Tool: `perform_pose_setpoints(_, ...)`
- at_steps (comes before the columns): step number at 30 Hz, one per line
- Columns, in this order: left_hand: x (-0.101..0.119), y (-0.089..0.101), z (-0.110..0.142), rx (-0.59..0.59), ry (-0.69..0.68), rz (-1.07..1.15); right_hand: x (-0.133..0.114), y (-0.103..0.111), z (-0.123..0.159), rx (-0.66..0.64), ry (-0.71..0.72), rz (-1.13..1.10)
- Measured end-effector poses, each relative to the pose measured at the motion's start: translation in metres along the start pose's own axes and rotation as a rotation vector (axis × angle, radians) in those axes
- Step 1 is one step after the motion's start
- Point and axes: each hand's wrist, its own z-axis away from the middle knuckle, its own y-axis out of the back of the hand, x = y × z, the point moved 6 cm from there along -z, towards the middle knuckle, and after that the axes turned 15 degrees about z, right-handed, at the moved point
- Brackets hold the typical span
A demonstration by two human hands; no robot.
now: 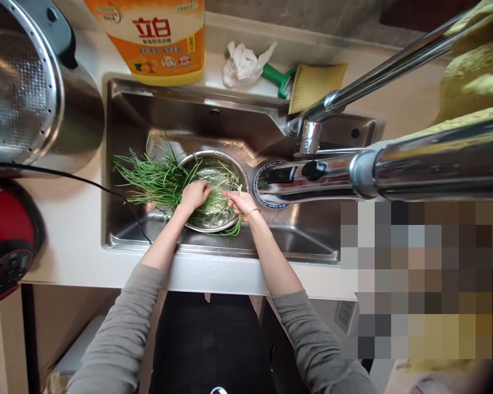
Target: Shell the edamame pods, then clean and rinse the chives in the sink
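Note:
A bunch of long green chives (156, 178) lies across a steel bowl (233, 164) that stands in the steel sink (119, 142), its tips fanning out to the left. My left hand (195, 194) is closed round the stalks at the bowl's near-left rim. My right hand (240, 202), with a thin gold bangle on the wrist, pinches the white root ends of the same bunch over the bowl's near-right rim. Both forearms come up from grey sleeves.
A chrome tap (377, 169) reaches over the sink's right half, above a blue-rimmed dish (262, 200). An orange detergent bottle (156, 38), a crumpled tissue (244, 63) and a yellow sponge brush (312, 82) stand behind. A metal colander (20, 82) and red cooker (8, 235) sit left.

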Motion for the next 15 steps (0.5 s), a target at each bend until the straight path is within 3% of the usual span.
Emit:
perform_pose_setpoints(5,0.007,0.016,0.02,0.078,-0.003,0.163,-0.009,-0.022,0.001,-0.023,0.026,0.034)
perform_pose_setpoints(10,0.012,0.013,0.034,0.098,-0.01,0.302,-0.019,-0.036,0.0,0.015,0.161,-0.013)
perform_pose_setpoints(13,0.012,0.014,0.038,0.183,-0.043,0.272,-0.021,-0.043,0.002,-0.064,0.212,-0.033)
perform_pose_setpoints(15,0.013,0.01,0.038,0.139,-0.061,0.318,-0.021,-0.045,0.004,-0.109,0.244,-0.032)
